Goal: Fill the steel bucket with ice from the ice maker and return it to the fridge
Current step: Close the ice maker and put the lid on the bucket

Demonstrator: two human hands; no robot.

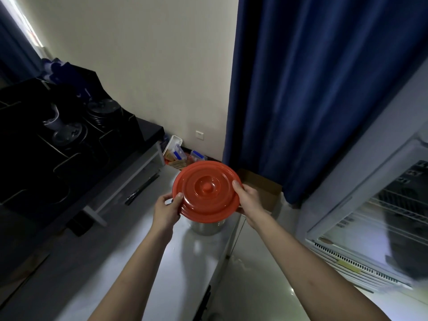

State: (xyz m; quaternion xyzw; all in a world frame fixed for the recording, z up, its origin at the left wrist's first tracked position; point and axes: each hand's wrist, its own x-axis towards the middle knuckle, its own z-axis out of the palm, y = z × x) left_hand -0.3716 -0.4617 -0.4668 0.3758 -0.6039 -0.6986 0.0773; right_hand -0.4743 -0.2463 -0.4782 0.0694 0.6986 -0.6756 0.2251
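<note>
A round red plastic lid (206, 188) with a centre knob is held level over the steel bucket (206, 227), which stands on a steel counter (129, 258). The lid hides the bucket's mouth; only its lower wall shows. My left hand (168, 210) grips the lid's left rim, and my right hand (249, 200) grips its right rim. I cannot tell whether the lid touches the bucket. The glass-door fridge (375, 218) with wire shelves stands at the right.
A black organiser (69, 140) with cups and lids fills the raised shelf at the left. A cardboard box (261, 186) sits behind the bucket below a blue curtain (324, 89). A white basket (173, 147) of packets rests by the wall.
</note>
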